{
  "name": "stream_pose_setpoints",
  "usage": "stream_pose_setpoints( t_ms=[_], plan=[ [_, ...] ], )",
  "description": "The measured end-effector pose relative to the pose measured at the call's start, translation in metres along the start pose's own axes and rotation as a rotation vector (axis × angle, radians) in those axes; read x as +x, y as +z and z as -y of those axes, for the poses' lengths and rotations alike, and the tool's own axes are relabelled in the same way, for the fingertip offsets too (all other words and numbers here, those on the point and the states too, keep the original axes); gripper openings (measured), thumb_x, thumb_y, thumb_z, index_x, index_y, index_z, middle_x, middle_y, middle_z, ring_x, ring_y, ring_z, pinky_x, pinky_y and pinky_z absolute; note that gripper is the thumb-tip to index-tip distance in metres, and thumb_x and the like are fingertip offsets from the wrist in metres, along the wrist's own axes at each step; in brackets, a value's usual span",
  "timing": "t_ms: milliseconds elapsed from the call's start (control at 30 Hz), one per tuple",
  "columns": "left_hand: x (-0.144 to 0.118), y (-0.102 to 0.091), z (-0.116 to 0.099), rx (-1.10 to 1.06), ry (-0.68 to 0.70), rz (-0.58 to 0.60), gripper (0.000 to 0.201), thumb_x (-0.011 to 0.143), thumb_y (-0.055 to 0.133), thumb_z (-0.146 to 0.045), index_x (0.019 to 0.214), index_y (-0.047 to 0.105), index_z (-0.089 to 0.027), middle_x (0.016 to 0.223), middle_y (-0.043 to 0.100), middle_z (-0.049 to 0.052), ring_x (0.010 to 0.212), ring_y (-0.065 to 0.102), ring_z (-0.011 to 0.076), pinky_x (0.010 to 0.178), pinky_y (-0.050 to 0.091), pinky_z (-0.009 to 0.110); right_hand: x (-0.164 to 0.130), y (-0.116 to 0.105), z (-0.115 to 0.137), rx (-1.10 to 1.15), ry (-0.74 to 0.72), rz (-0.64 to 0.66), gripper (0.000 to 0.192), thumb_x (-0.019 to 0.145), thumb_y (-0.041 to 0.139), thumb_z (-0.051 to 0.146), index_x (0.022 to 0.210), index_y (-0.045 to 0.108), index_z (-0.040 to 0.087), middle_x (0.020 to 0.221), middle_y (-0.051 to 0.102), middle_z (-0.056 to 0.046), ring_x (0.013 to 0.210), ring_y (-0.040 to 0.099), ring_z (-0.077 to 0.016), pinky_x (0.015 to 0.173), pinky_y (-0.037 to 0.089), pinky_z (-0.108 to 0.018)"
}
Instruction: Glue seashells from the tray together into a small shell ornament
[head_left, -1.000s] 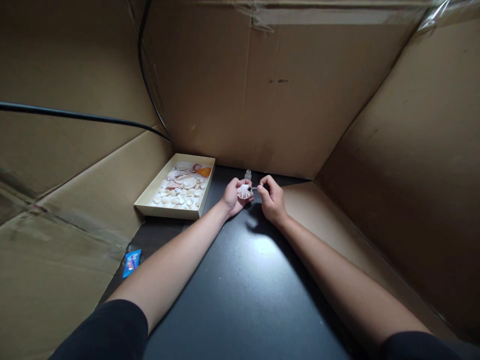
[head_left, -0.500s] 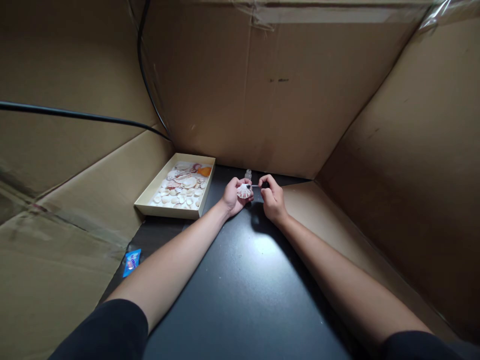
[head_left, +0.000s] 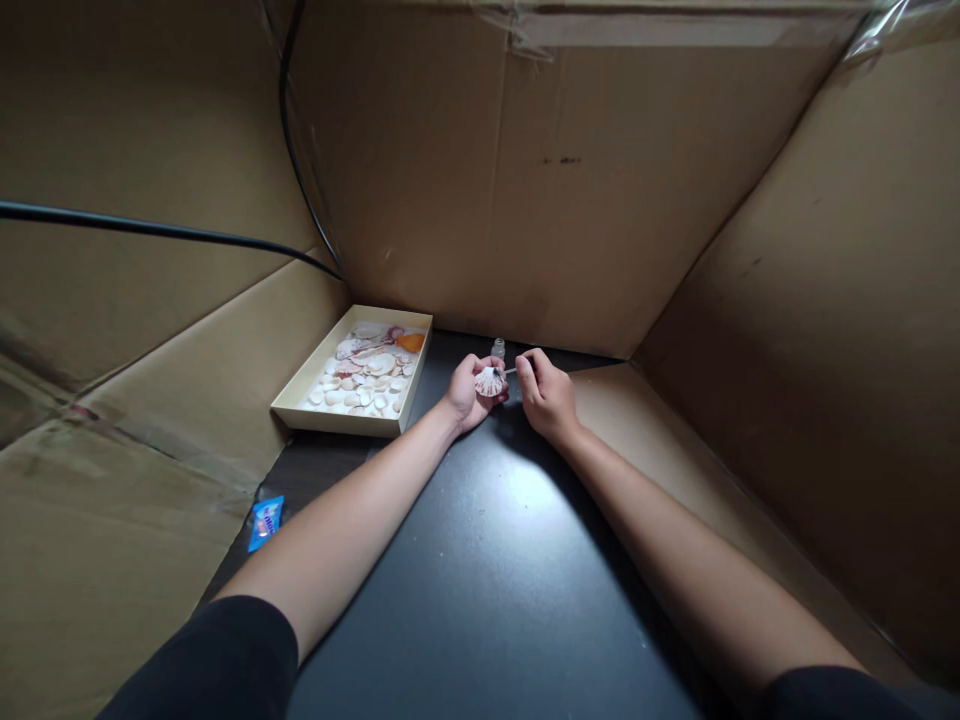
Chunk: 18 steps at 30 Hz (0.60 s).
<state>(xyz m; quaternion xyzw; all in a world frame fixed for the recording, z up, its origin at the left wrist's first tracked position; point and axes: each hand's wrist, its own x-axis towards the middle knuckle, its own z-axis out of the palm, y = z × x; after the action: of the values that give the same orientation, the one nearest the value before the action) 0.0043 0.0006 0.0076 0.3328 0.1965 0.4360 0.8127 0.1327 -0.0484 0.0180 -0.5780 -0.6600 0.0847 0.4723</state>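
My left hand [head_left: 471, 393] is closed around the edge of a fan-shaped seashell [head_left: 490, 383], white with reddish-brown streaks, its ribbed face toward me. My right hand [head_left: 548, 392] pinches a small applicator brush [head_left: 511, 371] with a thin pale stem. The brush's dark tip touches or nearly touches the shell's upper right edge; which of the two I cannot tell. Most of the dark handle is hidden by my fingers. Just behind my left fingertips stands a small clear bottle [head_left: 499, 347], its lower part covered by the hand.
A cream box [head_left: 337, 425] with several shells and an orange piece [head_left: 410, 343] stands to the left on the dark table [head_left: 450, 600]. A blue wrapper [head_left: 266, 522] lies near my left forearm. Cardboard walls [head_left: 570, 220] enclose the space, and a black cable [head_left: 150, 228] crosses the left side.
My right hand has turned slightly, its fingers now curled more over the brush handle, and the stem tilts more. The shell stays in my left hand, nearly still.
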Motion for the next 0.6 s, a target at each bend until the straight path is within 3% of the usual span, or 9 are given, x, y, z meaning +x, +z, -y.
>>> stream_pose_setpoints(
  t_ms=[133, 333, 500, 600],
  plan=[
    [0.0007, -0.0007, 0.0005, -0.016, 0.005, 0.001, 0.015, 0.071, 0.038, -0.02, 0.067, 0.05, -0.014, 0.062, 0.046, 0.004, 0.05, 0.048, 0.0136, 0.046, 0.04, 0.025, -0.0005, -0.0011, 0.002, -0.073, -0.007, -0.01, 0.036, 0.091, 0.04, 0.049, 0.077, 0.055, 0.02, 0.06, 0.054, 0.001, 0.055, 0.046, -0.0107, 0.056, 0.028, -0.022],
    [-0.0005, 0.0003, -0.0003, -0.009, -0.002, 0.012, 0.017, 0.071, 0.037, -0.021, 0.068, 0.051, -0.014, 0.06, 0.043, 0.002, 0.047, 0.044, 0.0123, 0.045, 0.038, 0.024, -0.0021, 0.0004, -0.0014, 0.155, -0.028, -0.076, 0.035, 0.091, 0.041, 0.045, 0.07, 0.049, 0.018, 0.056, 0.044, 0.004, 0.053, 0.039, -0.009, 0.055, 0.029, -0.021],
    [-0.0018, 0.0022, -0.0013, 0.003, 0.0, 0.006, 0.015, 0.071, 0.037, -0.02, 0.066, 0.051, -0.014, 0.063, 0.045, 0.004, 0.05, 0.046, 0.0132, 0.045, 0.038, 0.025, -0.0018, 0.0024, -0.0037, 0.186, -0.04, -0.046, 0.04, 0.091, 0.043, 0.043, 0.061, 0.041, 0.018, 0.053, 0.037, 0.004, 0.052, 0.034, -0.0081, 0.053, 0.025, -0.022],
    [-0.0012, 0.0016, -0.0008, 0.006, -0.001, 0.015, 0.015, 0.071, 0.037, -0.021, 0.066, 0.05, -0.014, 0.062, 0.045, 0.003, 0.048, 0.044, 0.0126, 0.045, 0.038, 0.025, -0.0017, 0.0027, -0.0029, 0.242, -0.054, -0.058, 0.036, 0.091, 0.042, 0.042, 0.065, 0.042, 0.018, 0.056, 0.038, 0.004, 0.054, 0.036, -0.0083, 0.054, 0.027, -0.022]
  ],
)
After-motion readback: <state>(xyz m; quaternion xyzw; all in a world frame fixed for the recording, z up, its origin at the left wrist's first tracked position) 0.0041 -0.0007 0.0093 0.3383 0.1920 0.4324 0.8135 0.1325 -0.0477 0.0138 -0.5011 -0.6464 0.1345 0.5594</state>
